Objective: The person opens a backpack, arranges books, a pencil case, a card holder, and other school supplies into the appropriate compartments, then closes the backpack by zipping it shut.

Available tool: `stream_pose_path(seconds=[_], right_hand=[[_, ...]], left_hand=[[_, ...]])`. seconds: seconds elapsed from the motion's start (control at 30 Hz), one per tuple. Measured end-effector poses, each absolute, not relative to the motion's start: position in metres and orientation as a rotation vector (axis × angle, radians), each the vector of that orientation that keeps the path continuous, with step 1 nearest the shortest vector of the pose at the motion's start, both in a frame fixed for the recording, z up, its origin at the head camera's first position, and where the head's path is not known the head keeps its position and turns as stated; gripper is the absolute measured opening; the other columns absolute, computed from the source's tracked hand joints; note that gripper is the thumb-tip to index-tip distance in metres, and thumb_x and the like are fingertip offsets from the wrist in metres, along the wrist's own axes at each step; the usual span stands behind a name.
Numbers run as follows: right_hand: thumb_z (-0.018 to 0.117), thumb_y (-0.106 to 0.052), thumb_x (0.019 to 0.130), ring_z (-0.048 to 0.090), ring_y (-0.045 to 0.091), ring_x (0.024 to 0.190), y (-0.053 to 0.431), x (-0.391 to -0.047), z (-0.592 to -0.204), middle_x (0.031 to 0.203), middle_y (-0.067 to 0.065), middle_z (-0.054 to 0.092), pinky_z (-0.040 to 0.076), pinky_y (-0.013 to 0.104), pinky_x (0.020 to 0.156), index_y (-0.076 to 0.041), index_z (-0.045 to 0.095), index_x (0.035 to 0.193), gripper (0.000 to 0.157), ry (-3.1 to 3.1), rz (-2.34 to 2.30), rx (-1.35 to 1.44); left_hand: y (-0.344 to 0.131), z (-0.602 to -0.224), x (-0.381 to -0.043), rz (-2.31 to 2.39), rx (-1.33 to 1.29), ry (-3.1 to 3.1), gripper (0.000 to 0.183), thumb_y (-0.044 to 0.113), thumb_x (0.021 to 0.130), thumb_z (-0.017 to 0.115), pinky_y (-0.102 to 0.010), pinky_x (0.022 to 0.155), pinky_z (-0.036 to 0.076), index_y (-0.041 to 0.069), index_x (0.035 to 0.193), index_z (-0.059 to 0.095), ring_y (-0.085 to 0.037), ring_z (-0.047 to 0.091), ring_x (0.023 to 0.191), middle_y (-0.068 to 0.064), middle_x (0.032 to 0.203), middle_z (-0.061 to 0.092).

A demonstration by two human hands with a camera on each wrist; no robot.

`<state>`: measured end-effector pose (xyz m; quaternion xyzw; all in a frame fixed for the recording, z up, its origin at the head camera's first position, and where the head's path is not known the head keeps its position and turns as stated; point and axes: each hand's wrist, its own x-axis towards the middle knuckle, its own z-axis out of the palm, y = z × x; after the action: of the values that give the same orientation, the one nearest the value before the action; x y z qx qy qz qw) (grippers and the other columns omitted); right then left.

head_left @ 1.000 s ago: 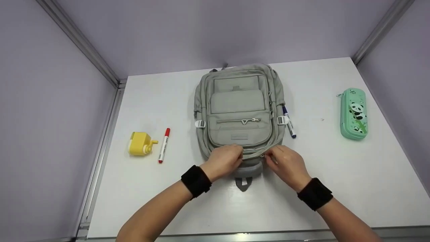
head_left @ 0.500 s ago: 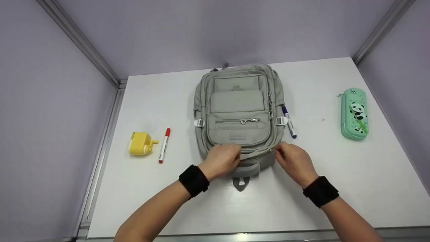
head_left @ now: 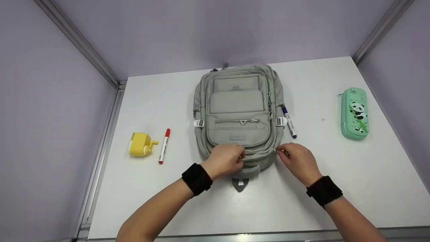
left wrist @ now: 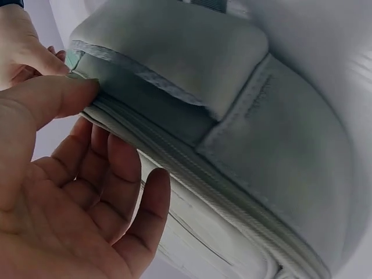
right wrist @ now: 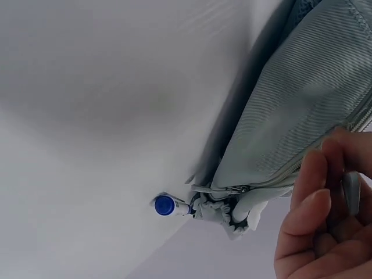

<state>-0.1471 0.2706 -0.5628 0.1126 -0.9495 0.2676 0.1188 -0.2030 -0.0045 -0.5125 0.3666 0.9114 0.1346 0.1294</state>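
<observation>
A grey-green backpack [head_left: 238, 102] lies front up on the white table, its carry handle [head_left: 247, 170] toward the person. At the near edge, my left hand [head_left: 225, 158] pinches the fabric beside the zip; the left wrist view shows the thumb above and curled fingers below that edge [left wrist: 145, 142]. My right hand [head_left: 299, 161] is at the bag's near right corner. Its fingers pinch a zipper pull [right wrist: 351, 192], whose metal tip shows between them in the right wrist view. Along the zip [right wrist: 290, 168], the teeth run past those fingers.
Left of the bag are a yellow jug-shaped thing [head_left: 140, 144] with a spout and a red-capped marker [head_left: 164, 146]. A blue marker [head_left: 289, 121] lies against the bag's right side. Far right is a green panda pencil case [head_left: 355, 114]. Panels [head_left: 215, 33] enclose the table.
My right hand has travelled right along the zip, from near the bag's middle to its near right corner. My left hand has stayed almost in place on the near edge.
</observation>
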Motion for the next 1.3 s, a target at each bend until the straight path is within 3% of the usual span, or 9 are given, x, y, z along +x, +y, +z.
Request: stream_pose_path(seconds=[0.13, 0.3, 0.47, 0.6, 0.9, 1.3], right_hand=[[0.079, -0.009, 0.089, 0.068, 0.019, 0.084, 0.271, -0.147, -0.564, 0.092, 0.002, 0.071, 0.054, 0.038, 0.070, -0.011, 0.073, 0.098, 0.011, -2.772, 0.776, 0.309], [0.079, -0.009, 0.089, 0.069, 0.022, 0.091, 0.268, -0.149, -0.563, 0.098, 0.003, 0.073, 0.055, 0.041, 0.072, -0.012, 0.071, 0.099, 0.013, -2.758, 0.784, 0.304], [0.078, -0.008, 0.089, 0.070, 0.023, 0.092, 0.265, -0.151, -0.563, 0.100, 0.004, 0.074, 0.055, 0.041, 0.070, -0.011, 0.071, 0.101, 0.014, -2.740, 0.789, 0.325], [0.079, -0.006, 0.089, 0.070, 0.025, 0.091, 0.264, -0.151, -0.563, 0.099, 0.006, 0.073, 0.055, 0.042, 0.070, -0.011, 0.071, 0.101, 0.015, -2.722, 0.794, 0.323], [0.078, -0.009, 0.090, 0.071, 0.019, 0.091, 0.269, -0.153, -0.564, 0.100, 0.002, 0.073, 0.055, 0.039, 0.069, -0.014, 0.072, 0.101, 0.013, -2.698, 0.834, 0.309], [0.079, -0.016, 0.091, 0.069, 0.015, 0.086, 0.276, -0.157, -0.565, 0.098, -0.001, 0.074, 0.051, 0.037, 0.065, -0.015, 0.074, 0.103, 0.013, -2.681, 0.871, 0.270]], left_hand=[[0.017, -0.509, -0.204, 0.379, 1.106, 2.647, 0.024, 0.040, 0.097, 0.066, -0.033, 0.063, 0.050, 0.018, 0.105, 0.070, -0.014, 0.060, 0.078, 0.005, 0.093, 0.063], [0.047, -0.509, -0.208, 0.330, 1.146, 2.679, 0.028, 0.042, 0.101, 0.062, -0.033, 0.069, 0.051, 0.017, 0.109, 0.071, -0.016, 0.062, 0.085, 0.003, 0.097, 0.065], [0.068, -0.512, -0.213, 0.286, 1.065, 2.694, 0.026, 0.044, 0.100, 0.064, -0.035, 0.067, 0.051, 0.018, 0.095, 0.066, -0.019, 0.064, 0.081, 0.003, 0.089, 0.067], [0.078, -0.513, -0.215, 0.262, 1.011, 2.703, 0.026, 0.041, 0.099, 0.065, -0.038, 0.064, 0.052, 0.018, 0.086, 0.062, -0.021, 0.067, 0.079, 0.003, 0.084, 0.068], [0.088, -0.513, -0.217, 0.307, 1.004, 2.703, 0.008, 0.024, 0.098, 0.064, -0.039, 0.062, 0.055, 0.016, 0.094, 0.065, -0.023, 0.070, 0.082, -0.001, 0.091, 0.071], [0.087, -0.513, -0.219, 0.348, 0.990, 2.691, 0.010, 0.024, 0.099, 0.061, -0.039, 0.064, 0.053, 0.016, 0.093, 0.062, -0.023, 0.068, 0.083, -0.001, 0.090, 0.069]])
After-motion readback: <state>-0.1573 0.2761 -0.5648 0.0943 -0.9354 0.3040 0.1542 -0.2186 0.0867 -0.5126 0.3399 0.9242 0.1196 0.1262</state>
